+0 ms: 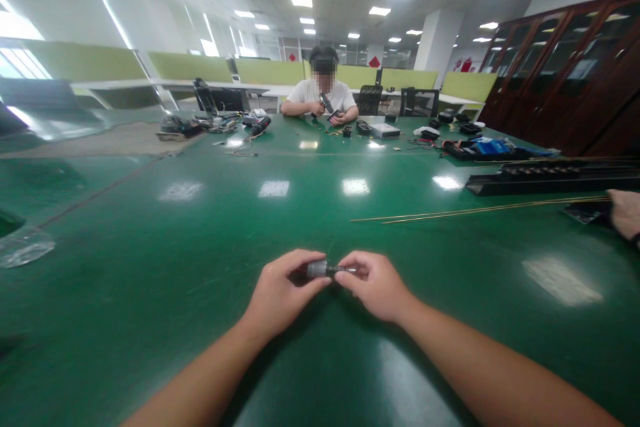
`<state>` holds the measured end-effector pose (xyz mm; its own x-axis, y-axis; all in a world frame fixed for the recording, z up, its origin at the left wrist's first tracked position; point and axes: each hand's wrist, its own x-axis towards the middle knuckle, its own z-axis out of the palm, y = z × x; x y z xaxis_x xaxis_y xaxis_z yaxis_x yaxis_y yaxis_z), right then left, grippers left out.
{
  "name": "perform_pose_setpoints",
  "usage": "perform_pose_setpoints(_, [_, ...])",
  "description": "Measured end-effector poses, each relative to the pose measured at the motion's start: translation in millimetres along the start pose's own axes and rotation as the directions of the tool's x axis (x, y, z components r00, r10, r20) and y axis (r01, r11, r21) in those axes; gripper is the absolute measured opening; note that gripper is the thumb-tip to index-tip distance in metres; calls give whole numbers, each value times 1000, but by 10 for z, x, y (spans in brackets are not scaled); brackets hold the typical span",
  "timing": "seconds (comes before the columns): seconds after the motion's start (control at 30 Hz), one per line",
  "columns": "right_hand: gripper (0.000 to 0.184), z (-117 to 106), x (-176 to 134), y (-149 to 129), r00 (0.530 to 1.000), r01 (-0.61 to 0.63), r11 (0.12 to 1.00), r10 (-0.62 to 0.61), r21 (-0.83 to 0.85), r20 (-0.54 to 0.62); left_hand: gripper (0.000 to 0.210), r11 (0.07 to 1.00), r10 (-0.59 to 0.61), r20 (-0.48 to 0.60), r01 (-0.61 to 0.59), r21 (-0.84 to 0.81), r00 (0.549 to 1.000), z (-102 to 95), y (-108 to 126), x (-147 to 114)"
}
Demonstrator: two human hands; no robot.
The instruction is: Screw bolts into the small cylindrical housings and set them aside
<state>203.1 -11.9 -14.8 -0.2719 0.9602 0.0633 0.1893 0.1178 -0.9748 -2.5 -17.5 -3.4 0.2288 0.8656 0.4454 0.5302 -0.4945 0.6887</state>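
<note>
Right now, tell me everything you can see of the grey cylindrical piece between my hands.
The grey cylindrical piece has a wide barrel, with a thinner dark shaft extending rightward to a shiny tip. It looks like metal, though I can't be sure. It's roughly level over the green table; whether it touches the surface isn't clear. Your left hand grips the barrel, and your right hand pinches the shaft side.

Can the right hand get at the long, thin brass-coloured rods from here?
Probably yes: nothing visible stands between the right hand and the rods, but that hand pinches a slim metal shaft.
</note>
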Motion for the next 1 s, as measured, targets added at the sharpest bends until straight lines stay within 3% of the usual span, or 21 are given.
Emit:
perform_pose_setpoints(0.73, [16, -13, 5, 7, 1000, 6, 999, -6, -48, -1, 29, 998, -62, -15, 62, -12, 998, -15, 2, 6])
perform_pose_setpoints(1.0, [16, -24, 20, 15, 1000, 14, 1000, -14, -4, -5, 36, 986, -157, -26, 155, -60, 987, -3, 2, 21])
